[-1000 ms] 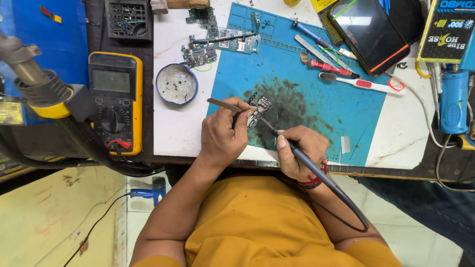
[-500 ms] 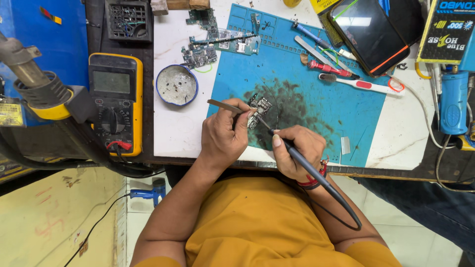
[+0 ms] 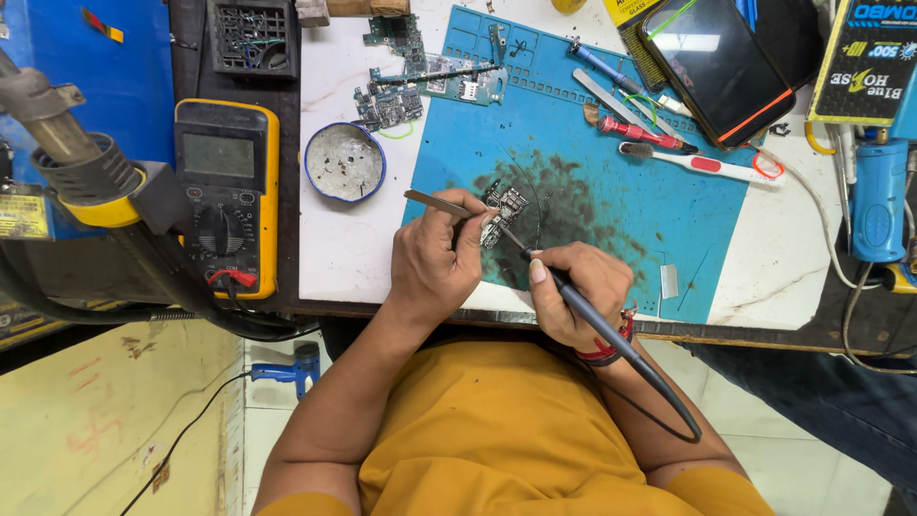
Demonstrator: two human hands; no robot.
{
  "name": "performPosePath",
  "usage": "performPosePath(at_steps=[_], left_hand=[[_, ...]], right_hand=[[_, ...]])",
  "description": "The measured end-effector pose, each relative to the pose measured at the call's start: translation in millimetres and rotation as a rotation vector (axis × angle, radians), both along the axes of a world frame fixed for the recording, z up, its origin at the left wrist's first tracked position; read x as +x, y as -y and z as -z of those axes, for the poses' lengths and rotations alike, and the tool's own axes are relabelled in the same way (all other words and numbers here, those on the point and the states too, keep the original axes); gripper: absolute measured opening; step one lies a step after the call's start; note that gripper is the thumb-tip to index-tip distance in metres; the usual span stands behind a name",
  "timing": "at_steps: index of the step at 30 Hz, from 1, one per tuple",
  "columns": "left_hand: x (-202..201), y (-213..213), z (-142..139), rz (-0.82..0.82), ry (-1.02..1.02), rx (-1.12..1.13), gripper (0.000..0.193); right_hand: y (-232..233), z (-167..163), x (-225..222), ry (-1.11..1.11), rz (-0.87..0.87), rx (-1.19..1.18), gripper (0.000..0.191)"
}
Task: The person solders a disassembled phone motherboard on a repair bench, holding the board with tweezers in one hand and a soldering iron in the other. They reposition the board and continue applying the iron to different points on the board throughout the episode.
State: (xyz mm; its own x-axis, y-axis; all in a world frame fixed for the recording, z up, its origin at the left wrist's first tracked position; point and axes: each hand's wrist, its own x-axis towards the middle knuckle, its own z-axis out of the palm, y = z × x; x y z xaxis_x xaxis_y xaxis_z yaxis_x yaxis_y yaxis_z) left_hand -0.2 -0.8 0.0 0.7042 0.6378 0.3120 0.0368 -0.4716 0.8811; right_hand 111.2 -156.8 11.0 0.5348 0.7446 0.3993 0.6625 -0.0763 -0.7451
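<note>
My left hand (image 3: pixel 437 260) pinches metal tweezers (image 3: pixel 432 200), whose tips reach a small circuit board (image 3: pixel 503 204) lying on the stained blue work mat (image 3: pixel 611 191). My right hand (image 3: pixel 581 290) grips a dark soldering iron (image 3: pixel 573 298) like a pen, its thin tip touching the lower edge of that board. The iron's black cable loops back past my right wrist, which wears a red thread band.
A yellow multimeter (image 3: pixel 227 196) sits left of the white bench top, with a round blue tin (image 3: pixel 345 161) beside it. More circuit boards (image 3: pixel 420 76), hand tools, a toothbrush (image 3: pixel 702 166) and a phone (image 3: pixel 718 65) lie at the back. A blue device (image 3: pixel 877 199) stands at right.
Both hands stay on the small board; the soldering iron tip shifts slightly along its edge while the tweezers hold steady.
</note>
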Motion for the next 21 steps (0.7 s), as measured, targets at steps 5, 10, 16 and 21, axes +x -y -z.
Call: performPosePath(at_steps=[5,10,16,21], left_hand=[[-1.1,0.7,1.0,-0.014,-0.046,-0.044,0.013],[-3.9,3.4,0.1,-0.03,0.041,-0.115,0.011],[-2.5,3.5,-1.2,-0.054,-0.065,-0.018,0.012],[-1.3,3.2,-0.9,-0.057,-0.021,0.007,0.013]], right_hand=[[0.6,-3.2,0.0,-0.006,0.032,-0.009,0.004],[-10.0,-5.6,4.2,0.134,0.008,0.025,0.023],[-24.6,-10.9,5.5,0.287,-0.1,-0.206,0.053],[-23.8,-14.1,0.4,0.337,-0.035,-0.234,0.049]])
